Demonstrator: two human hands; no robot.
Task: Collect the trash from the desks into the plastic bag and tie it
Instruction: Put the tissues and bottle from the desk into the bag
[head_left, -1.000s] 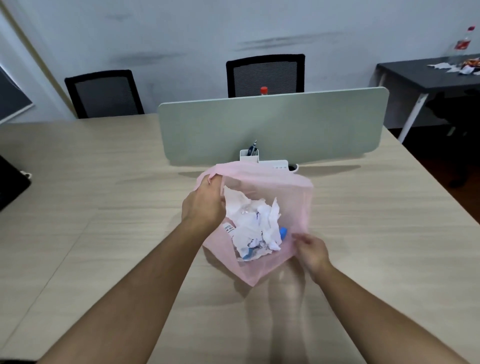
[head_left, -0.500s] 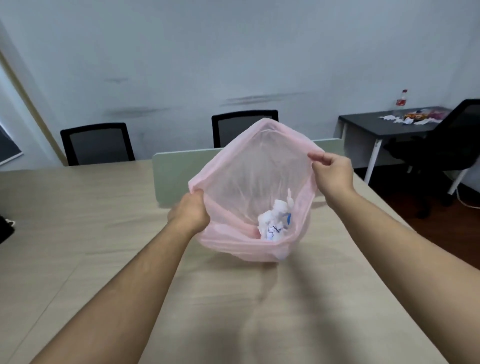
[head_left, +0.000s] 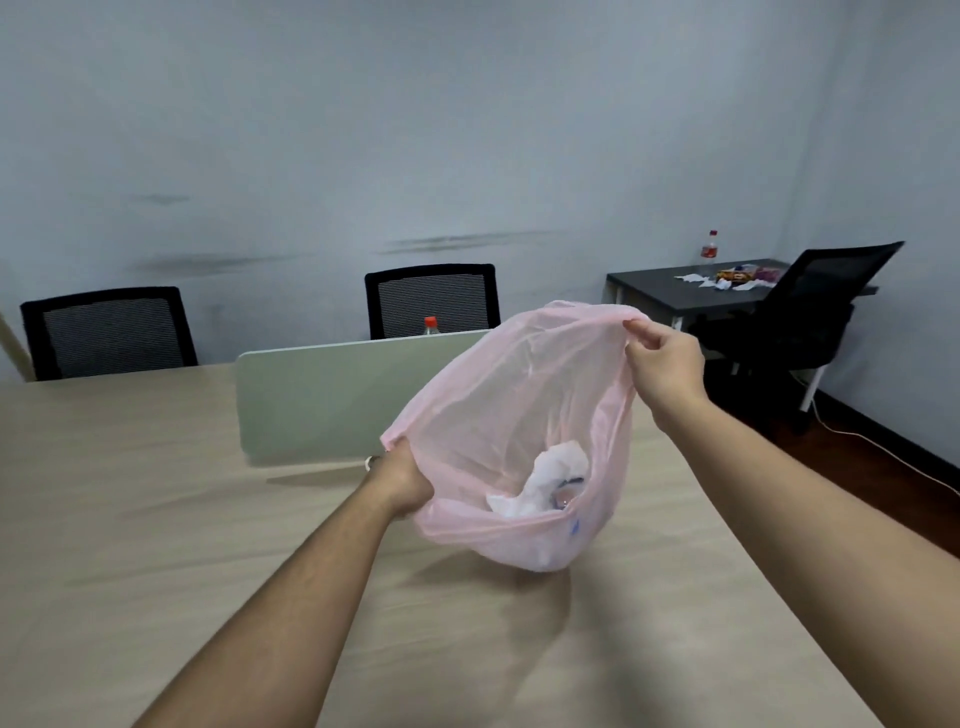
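A thin pink plastic bag (head_left: 519, 410) hangs open above the light wooden desk (head_left: 156, 519), its mouth facing me. White crumpled paper (head_left: 550, 478) and a bit of blue lie at its bottom. My left hand (head_left: 400, 480) grips the bag's lower left rim. Higher up on the right, my right hand (head_left: 662, 361) pinches the top edge of the rim. More trash (head_left: 727, 275), white paper and coloured wrappers, lies on a black desk (head_left: 654, 288) at the far right, beside a bottle with a red label (head_left: 709, 249).
A pale green divider panel (head_left: 322, 395) stands across the wooden desk, with a red bottle cap (head_left: 430, 325) showing behind it. Two black mesh chairs (head_left: 431, 299) line the far wall. Another black chair (head_left: 810, 312) sits at the black desk; a cable (head_left: 883, 452) runs over the dark floor.
The bag has been lifted off the desk and swung to the right, its mouth pulled wide. My right hand went from the bag's lower corner up to its top rim. My view turned right.
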